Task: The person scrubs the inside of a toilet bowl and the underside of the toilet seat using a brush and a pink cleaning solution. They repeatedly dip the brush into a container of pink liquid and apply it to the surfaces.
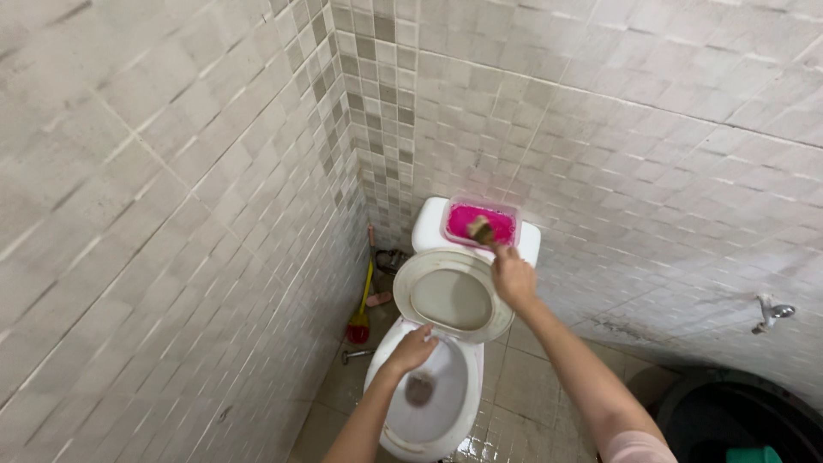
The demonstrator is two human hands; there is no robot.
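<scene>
Left hand [415, 347] rests, fingers spread, on the bowl rim [383, 356]; my right hand [513, 276], fingers clamped on a brush [482, 230], dips it into the pink tub [481, 223]. Loading step; scrubbing needs a steady carry down.

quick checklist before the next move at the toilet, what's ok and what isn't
1. Right hand has a grip on the brush: ok.
2. Brush head over the pink tub on the cistern: ok.
3. Left hand resting on the bowl rim: ok.
4. Seat and lid raised: ok.
5. Bowl clean: not ok, dark patch inside.
6. Floor dry underfoot: cannot tell.
</scene>
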